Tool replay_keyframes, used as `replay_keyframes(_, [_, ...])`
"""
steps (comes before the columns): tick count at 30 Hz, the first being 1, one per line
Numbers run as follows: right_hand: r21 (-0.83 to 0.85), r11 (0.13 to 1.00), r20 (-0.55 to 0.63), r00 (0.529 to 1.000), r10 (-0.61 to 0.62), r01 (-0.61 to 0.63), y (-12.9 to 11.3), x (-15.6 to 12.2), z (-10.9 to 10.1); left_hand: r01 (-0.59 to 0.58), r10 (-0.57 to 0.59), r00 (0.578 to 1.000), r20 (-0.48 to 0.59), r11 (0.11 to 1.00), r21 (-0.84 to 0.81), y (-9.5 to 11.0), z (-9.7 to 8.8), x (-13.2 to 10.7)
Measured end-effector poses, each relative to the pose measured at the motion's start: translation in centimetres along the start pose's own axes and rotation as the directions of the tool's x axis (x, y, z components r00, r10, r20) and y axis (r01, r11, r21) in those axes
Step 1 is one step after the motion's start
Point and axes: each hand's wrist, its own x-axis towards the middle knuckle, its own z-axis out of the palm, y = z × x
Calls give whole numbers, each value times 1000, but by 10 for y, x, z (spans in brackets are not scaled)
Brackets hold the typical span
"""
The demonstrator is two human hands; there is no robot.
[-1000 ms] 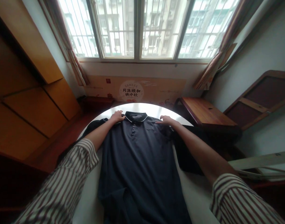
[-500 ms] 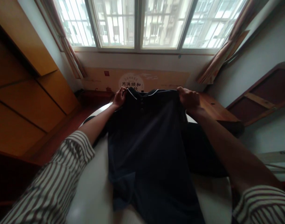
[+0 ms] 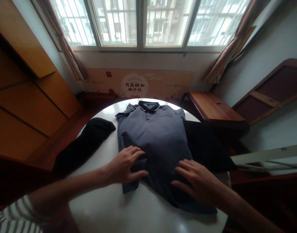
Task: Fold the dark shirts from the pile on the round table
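Note:
A dark grey-blue polo shirt lies front up on a white round table, its black, white-edged collar toward the window. The shirt's lower hem is uneven, with a corner folded at the left. Over the lower left part of the shirt is my left hand, fingers apart and holding nothing. My right hand is over the lower right part, its fingers also spread. Whether either hand touches the cloth I cannot tell.
Black folded cloth lies on the table's left side, and another black cloth on its right, partly under the shirt. A wooden bench-like table stands behind at the right. Orange-brown cabinets line the left wall.
Both hands have let go of the shirt's shoulders and moved back toward me, over its lower part. The shirt, held up before, now lies on the table.

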Motion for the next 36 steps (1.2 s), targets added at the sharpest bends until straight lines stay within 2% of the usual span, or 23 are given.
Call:
replay_keyframes(2, [33,999,-60,998,12,-10,-25,-40,18,40,-40,999,19,999,21,16,13,-42])
replay_keyframes(4, [22,999,-143,989,32,-29,-38,-67,35,100,-100,995,-1,994,46,19,25,-67])
replay_keyframes(7, [-31,998,-266,962,52,-62,-42,-87,54,162,-158,984,-80,986,45,12,40,-85])
replay_keyframes(9, [-62,995,-320,946,53,-77,-39,-93,61,161,-156,977,-149,987,25,8,42,-91])
replay_keyframes(14, [-28,995,-387,919,73,-91,-33,-98,54,48,-60,935,-350,998,-43,2,24,-106])
replay_keyframes(18, [34,998,-428,902,63,-54,-39,-100,32,-18,6,913,-409,1000,-25,-2,5,-124])
replay_keyframes(21, [-20,1000,-365,931,-3,-5,-46,-105,20,-59,54,933,-355,998,-3,-2,0,-143])
replay_keyframes(23, [-72,997,-329,944,-24,0,-50,-109,20,-33,27,958,-287,999,-18,0,1,-155])
replay_keyframes(26, [-125,991,-277,961,7,-43,-49,-117,31,55,-58,977,-206,998,-21,5,6,-170])
replay_keyframes(29, [-153,987,-247,969,16,-55,-43,-126,45,96,-85,988,-130,992,81,6,11,-179])
replay_keyframes(33, [-151,988,-243,970,-21,-17,-32,-138,50,37,-3,991,-133,967,252,-5,13,-188])
replay_keyframes(36, [-159,987,-309,951,-31,-20,-29,-141,48,-25,69,989,-132,950,310,-15,11,-191])
